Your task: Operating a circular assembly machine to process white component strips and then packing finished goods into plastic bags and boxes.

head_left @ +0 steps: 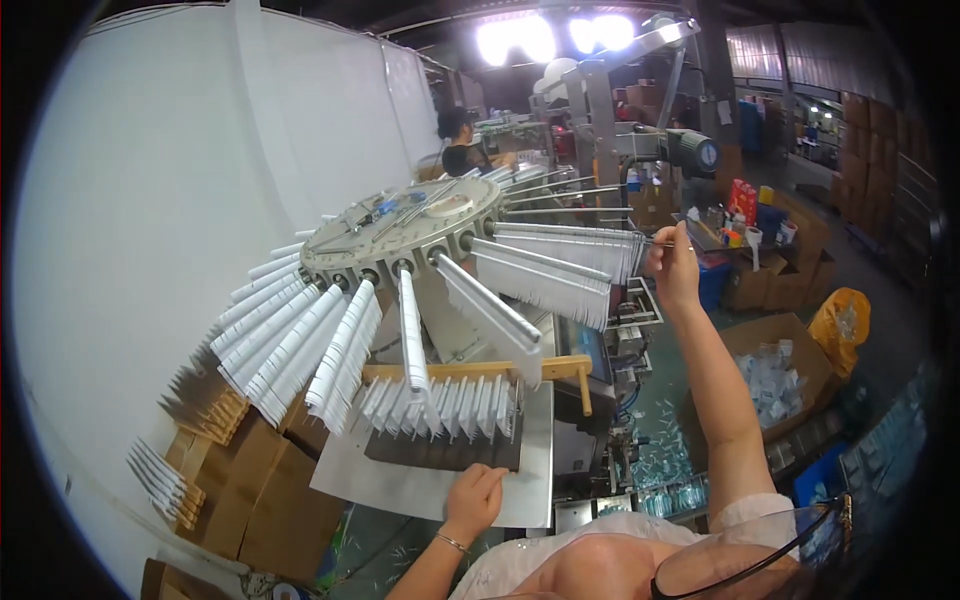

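A round grey rotary machine [400, 225] carries rods sticking out all around its rim. Many of them are hung with white fringed strips [545, 285]. My right hand [677, 268] is raised at the far right, its fingers pinched on the outer end of a thin metal rod [654, 241] that bears such strips. Low in front, my left hand [474, 500] has its fingers drawn together at the near right edge of a dark block [410, 450]. Rows of short white strips [440, 405] stand on that block. Whatever lies between the left fingertips is hidden.
Beneath the block is a pale board [535, 440]; a wooden bar [560, 368] crosses behind it. Cardboard boxes [235, 490] stand at left. At right are an open carton [785, 340] of clear packets and a yellow bag [842, 330]. Another person [462, 150] sits beyond the machine.
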The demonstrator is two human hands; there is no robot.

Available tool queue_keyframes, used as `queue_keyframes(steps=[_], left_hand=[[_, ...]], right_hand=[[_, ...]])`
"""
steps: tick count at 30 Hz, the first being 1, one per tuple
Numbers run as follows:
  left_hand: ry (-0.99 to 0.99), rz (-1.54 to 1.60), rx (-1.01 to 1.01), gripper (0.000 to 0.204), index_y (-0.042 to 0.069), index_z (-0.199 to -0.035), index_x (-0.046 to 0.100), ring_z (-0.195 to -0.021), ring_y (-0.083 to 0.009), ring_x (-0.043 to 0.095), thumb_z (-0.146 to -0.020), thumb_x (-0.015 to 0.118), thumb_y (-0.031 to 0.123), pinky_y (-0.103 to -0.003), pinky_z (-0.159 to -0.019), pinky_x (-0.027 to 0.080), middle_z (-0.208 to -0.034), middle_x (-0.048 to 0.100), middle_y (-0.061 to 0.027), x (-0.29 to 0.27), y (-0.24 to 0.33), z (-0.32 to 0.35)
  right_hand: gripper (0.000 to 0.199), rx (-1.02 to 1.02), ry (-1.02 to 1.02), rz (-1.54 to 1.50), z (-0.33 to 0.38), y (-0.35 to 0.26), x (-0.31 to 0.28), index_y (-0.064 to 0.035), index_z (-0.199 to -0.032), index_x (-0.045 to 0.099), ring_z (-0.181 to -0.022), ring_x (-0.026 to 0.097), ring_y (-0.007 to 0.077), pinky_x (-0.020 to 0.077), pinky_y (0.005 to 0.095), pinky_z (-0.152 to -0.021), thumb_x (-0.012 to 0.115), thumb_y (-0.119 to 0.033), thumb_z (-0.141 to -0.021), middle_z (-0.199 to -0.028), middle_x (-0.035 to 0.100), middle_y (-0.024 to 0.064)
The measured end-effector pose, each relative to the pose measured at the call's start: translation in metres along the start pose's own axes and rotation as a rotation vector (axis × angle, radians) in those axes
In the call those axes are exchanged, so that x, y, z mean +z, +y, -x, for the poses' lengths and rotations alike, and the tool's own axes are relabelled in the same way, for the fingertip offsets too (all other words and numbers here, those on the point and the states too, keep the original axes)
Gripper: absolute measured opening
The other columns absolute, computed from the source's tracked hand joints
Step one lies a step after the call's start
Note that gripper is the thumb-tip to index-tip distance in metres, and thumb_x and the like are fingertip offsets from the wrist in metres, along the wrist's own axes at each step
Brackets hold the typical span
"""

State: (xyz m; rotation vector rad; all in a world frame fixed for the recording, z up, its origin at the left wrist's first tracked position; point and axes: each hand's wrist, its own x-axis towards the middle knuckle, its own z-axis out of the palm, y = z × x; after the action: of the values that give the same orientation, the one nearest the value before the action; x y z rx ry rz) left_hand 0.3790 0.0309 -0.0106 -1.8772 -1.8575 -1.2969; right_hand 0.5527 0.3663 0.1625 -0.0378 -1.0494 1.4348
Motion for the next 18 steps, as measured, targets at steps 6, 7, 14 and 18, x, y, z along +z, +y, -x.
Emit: queue_keyframes(steps=[6, 7, 14, 18], left_hand=[[-0.037, 0.064, -0.146, 0.010, 0.007, -0.081, 0.060, -0.066, -0.0271, 0.054, -0.072, 0.055, 0.004, -0.035, -0.056, 0.044, -0.072, 0.053, -0.0091, -0.003, -0.031, 0.018], [-0.078, 0.061, -0.151, 0.010, 0.007, -0.080, 0.061, -0.066, -0.0273, 0.054, -0.073, 0.055, 0.005, -0.035, -0.056, 0.044, -0.072, 0.053, -0.0089, -0.002, -0.032, 0.018], [-0.165, 0.114, -0.203, 0.009, 0.008, -0.080, 0.061, -0.064, -0.0275, 0.053, -0.073, 0.055, 0.006, -0.034, -0.056, 0.043, -0.070, 0.051, -0.0088, -0.001, -0.035, 0.015], [-0.142, 0.151, -0.168, 0.009, 0.008, -0.080, 0.060, -0.063, -0.0277, 0.053, -0.073, 0.055, 0.006, -0.034, -0.056, 0.042, -0.069, 0.050, -0.0093, 0.001, -0.036, 0.016]], right_hand=[[0.038, -0.200, -0.139, 0.243, -0.001, 0.010, 0.002, -0.0093, -0.069, 0.049, -0.048, 0.037, 0.0063, 0.0280, 0.0189, -0.043, 0.038, -0.039, -0.090, -0.056, 0.042, -0.0019], [0.038, -0.146, -0.093, 0.224, -0.001, 0.013, 0.002, -0.0092, -0.070, 0.049, -0.048, 0.038, 0.0065, 0.0288, 0.0189, -0.044, 0.038, -0.039, -0.090, -0.057, 0.043, -0.0019], [0.036, -0.104, -0.029, 0.220, 0.003, 0.011, 0.004, -0.0080, -0.071, 0.050, -0.050, 0.040, 0.0082, 0.0323, 0.0197, -0.046, 0.041, -0.037, -0.090, -0.057, 0.045, -0.0003], [0.035, -0.024, -0.042, 0.198, 0.006, 0.008, 0.005, -0.0083, -0.071, 0.050, -0.050, 0.040, 0.0086, 0.0324, 0.0202, -0.046, 0.042, -0.037, -0.089, -0.058, 0.045, -0.0005]])
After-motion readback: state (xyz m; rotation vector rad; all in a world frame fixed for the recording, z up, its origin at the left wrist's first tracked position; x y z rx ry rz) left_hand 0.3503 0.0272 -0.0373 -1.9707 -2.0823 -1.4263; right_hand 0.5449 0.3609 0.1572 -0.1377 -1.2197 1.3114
